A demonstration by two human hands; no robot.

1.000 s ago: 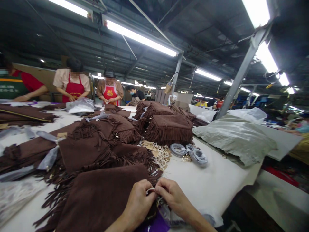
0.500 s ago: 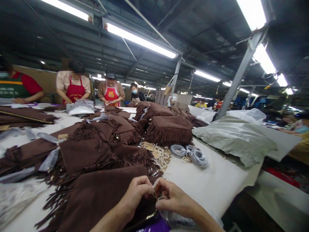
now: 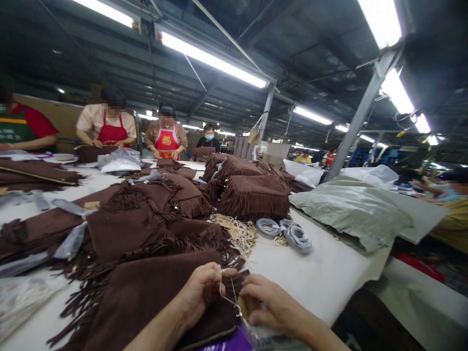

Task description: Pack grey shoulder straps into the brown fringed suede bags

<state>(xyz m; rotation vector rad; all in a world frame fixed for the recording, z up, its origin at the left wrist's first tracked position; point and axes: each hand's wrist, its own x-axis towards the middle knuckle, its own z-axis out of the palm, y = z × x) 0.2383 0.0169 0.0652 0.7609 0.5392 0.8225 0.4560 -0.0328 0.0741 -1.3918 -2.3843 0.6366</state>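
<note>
My left hand [image 3: 203, 292] pinches a thin white string [image 3: 227, 298], which loops over its fingers and stretches down to a small metal ring [image 3: 237, 310]. Just to the right, my right hand [image 3: 272, 304] has its fingers closed on a brown paper tag [image 3: 249, 307]. Below both hands lies a dark brown suede bag [image 3: 146, 297] with fringe and a gold zipper [image 3: 215, 337]. A purple piece [image 3: 234, 340] and clear plastic show beneath the zipper end. Whether the ring is fixed to the bag is hard to see.
Stacked fringed bags [image 3: 256, 195] stand farther up the white table [image 3: 314, 273]. Beside them lie a bundle of strung tags [image 3: 241, 236] and wrapped coiled straps [image 3: 297, 238]. A grey-green sheet [image 3: 354, 209] covers the right side. Several co-workers stand across the table.
My hands have moved slightly apart, and the string now forms an open loop running to the ring. The brown tag has come into view in my right hand.
</note>
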